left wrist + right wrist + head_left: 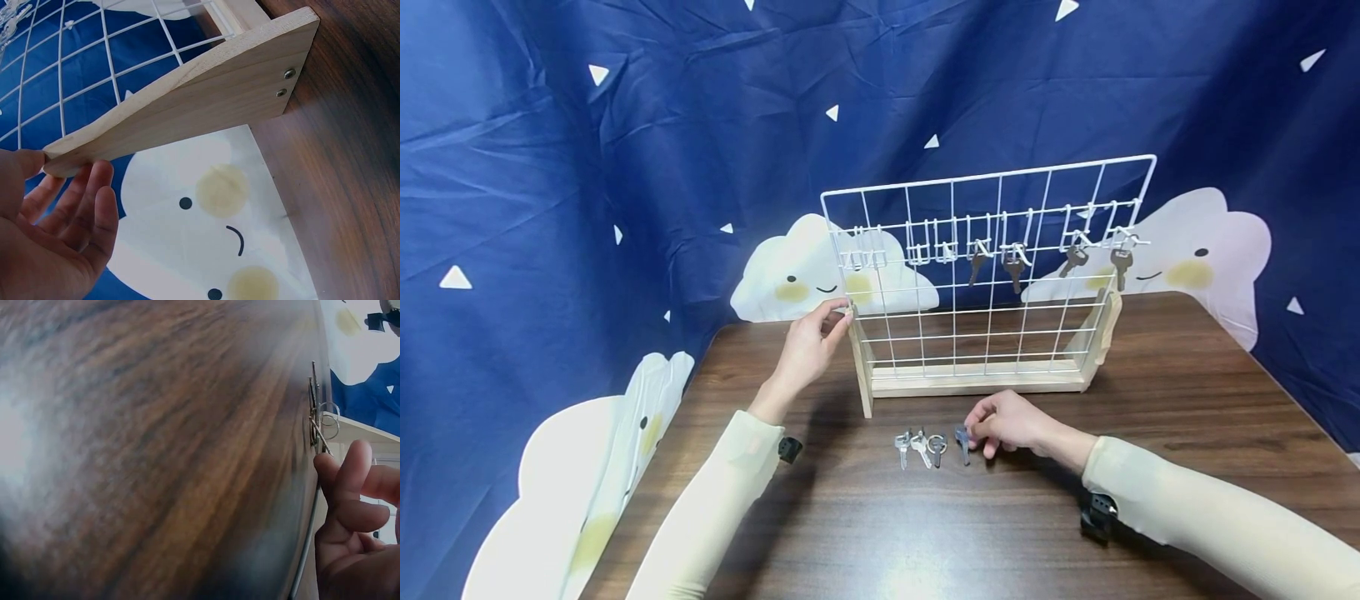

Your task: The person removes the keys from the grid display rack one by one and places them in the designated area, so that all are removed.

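Observation:
My left hand (808, 343) pinches the upper end of the rack's wooden side panel (206, 87) between thumb and fingers. The white wire grid rack (955, 337) stands upright on a wooden base. Low over the table, my right hand (1009, 422) pinches a dark key (963, 442) at its head with the fingertips. In the right wrist view the fingers partly hide that key. Left of it lie a silver key (902, 450), another silver key (921, 448) and a dark key on a ring (937, 448).
Several keys, one being a dark key (1013, 271), hang from white hooks (917, 253) along the grid. Some hooks at the left hold no key. The brown wooden table (820, 517) meets a blue curtain (625, 167) with cloud figures behind the rack.

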The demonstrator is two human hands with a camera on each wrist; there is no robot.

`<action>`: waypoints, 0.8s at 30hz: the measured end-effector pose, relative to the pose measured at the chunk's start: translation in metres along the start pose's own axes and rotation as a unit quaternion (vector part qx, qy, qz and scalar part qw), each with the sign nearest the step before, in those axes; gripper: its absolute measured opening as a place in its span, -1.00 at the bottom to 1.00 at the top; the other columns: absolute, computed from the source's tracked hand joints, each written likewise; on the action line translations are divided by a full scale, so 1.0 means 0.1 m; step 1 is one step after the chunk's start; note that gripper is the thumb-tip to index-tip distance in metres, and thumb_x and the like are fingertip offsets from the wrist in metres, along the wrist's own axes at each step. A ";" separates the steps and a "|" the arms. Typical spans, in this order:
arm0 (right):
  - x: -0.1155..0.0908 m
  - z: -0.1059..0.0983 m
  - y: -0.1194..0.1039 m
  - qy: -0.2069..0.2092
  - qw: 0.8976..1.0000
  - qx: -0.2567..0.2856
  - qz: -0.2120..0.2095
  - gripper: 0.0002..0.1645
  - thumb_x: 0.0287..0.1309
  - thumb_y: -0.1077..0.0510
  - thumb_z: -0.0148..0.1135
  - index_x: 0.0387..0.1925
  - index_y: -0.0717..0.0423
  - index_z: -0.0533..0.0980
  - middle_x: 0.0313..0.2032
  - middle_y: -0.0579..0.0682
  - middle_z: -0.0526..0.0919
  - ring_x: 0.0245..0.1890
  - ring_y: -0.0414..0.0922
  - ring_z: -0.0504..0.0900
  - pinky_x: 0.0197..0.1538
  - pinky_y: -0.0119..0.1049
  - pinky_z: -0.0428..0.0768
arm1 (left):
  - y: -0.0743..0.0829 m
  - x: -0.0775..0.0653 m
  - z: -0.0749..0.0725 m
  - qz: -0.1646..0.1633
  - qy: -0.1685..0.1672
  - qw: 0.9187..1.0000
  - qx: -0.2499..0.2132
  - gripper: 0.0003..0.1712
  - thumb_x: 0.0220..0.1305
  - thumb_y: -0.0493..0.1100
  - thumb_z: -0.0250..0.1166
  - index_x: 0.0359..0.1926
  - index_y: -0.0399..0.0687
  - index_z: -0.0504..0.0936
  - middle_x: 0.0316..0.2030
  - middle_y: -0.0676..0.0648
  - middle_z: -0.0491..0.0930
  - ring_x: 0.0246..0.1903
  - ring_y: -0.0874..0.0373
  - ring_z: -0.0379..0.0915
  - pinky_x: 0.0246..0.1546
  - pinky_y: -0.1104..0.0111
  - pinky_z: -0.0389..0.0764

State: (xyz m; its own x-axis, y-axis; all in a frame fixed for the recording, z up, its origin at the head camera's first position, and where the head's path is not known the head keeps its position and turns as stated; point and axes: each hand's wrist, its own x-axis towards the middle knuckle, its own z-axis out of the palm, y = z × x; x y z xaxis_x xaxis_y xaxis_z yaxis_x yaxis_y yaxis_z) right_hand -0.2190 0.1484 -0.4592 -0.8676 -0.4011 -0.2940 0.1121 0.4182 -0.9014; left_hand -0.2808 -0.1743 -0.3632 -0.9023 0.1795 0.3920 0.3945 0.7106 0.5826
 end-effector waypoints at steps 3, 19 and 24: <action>0.02 0.01 0.03 -0.006 1.000 0.003 0.004 -0.79 0.11 0.32 0.22 -0.19 0.35 0.57 -0.51 0.00 0.74 -0.70 -0.28 0.59 -0.71 -0.51 0.19 | 0.00 0.00 0.00 0.004 0.001 1.000 0.000 -0.60 0.47 -0.01 0.18 0.23 -0.02 0.56 -0.16 -0.13 0.75 -0.22 0.00 0.71 -0.09 0.14 0.70; 0.05 0.01 0.08 0.003 1.000 -0.014 0.026 -0.81 0.12 0.31 0.22 -0.20 0.30 0.59 -0.53 -0.01 0.74 -0.72 -0.28 0.59 -0.72 -0.53 0.20 | -0.02 0.00 0.01 0.007 0.000 1.000 -0.001 -0.59 0.47 -0.01 0.18 0.24 -0.02 0.55 -0.16 -0.13 0.75 -0.23 0.00 0.71 -0.11 0.14 0.70; 0.04 0.01 0.08 0.002 0.999 -0.018 0.027 -0.80 0.11 0.31 0.22 -0.19 0.30 0.58 -0.51 0.01 0.76 -0.71 -0.27 0.60 -0.71 -0.52 0.21 | -0.01 0.00 0.00 0.006 -0.002 1.000 -0.003 -0.58 0.47 0.00 0.17 0.25 -0.02 0.55 -0.16 -0.13 0.75 -0.22 0.00 0.71 -0.09 0.15 0.70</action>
State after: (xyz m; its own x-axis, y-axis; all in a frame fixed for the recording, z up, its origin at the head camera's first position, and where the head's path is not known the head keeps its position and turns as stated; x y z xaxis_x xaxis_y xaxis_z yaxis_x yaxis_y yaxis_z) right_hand -0.2209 0.1492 -0.4684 -0.8625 -0.3737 -0.3413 0.1421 0.4684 -0.8720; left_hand -0.2813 -0.1746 -0.3639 -0.8978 0.1914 0.3966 0.4073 0.7035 0.5825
